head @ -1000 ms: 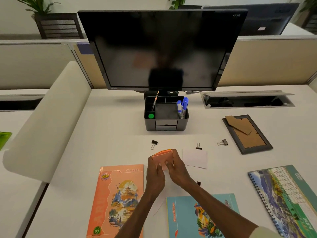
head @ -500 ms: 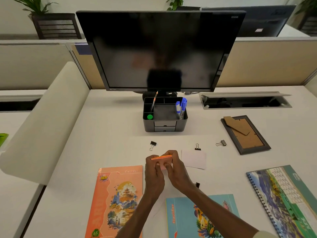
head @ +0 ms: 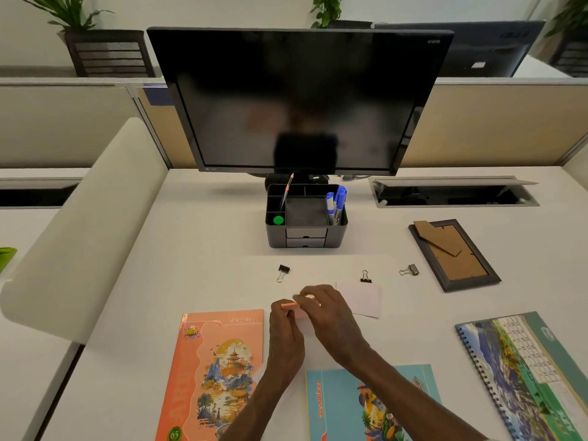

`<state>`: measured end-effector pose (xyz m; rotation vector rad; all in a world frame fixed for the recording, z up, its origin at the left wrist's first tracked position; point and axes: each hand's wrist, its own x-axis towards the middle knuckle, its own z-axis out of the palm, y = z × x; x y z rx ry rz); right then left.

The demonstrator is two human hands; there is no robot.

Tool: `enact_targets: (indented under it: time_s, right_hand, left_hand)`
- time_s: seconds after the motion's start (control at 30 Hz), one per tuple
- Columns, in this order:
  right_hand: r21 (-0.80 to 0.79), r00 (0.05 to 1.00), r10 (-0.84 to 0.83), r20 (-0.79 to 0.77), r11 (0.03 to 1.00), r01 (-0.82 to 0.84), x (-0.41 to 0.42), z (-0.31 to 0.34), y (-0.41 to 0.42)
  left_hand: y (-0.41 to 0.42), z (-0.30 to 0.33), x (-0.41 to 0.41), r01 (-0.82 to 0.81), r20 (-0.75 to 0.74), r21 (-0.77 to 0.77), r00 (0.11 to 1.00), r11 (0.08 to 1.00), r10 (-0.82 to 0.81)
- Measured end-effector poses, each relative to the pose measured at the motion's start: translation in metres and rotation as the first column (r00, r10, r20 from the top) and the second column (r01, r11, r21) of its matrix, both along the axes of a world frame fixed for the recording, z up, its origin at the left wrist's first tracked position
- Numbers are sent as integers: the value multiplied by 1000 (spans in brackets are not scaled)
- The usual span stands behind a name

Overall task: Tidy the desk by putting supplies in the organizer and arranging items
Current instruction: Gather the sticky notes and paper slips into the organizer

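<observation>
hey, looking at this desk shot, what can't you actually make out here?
- Orange pad: mostly hidden by both hands' fingers, head view.
- Organizer drawers: shut, contents unseen.
- Teal notebook: bottom cut off by the frame edge, partly under the right forearm.
- Monitor reflection: blurred.

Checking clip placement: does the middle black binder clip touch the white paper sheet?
Cannot tell. In the head view, the middle black binder clip meets the white paper sheet edge.
</observation>
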<state>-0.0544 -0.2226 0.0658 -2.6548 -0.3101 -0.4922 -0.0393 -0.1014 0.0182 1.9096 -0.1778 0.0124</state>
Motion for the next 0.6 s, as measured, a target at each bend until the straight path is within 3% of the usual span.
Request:
enact_targets:
  time_s: [0.1,0.27,0.5,0.6]
  right_hand:
    - [-62,999,22,31,998,-20,2,-1,-4]
    - [31,999,-37,-10,999,37,5,8,-2]
    - [113,973,-226,48,969,220,40,59,-20]
    - [173,953,-286,99,948,267,69,92,-33]
  left_hand:
    - [1,-4,-1,18,5,1,1000,1000,-18]
    - [11,-2,6,-5,-12,30,1000,1000,5]
    - [51,-5,56,-159,198,408,977,899,83]
    - [66,-13,73,-143,185,565,982,813,44]
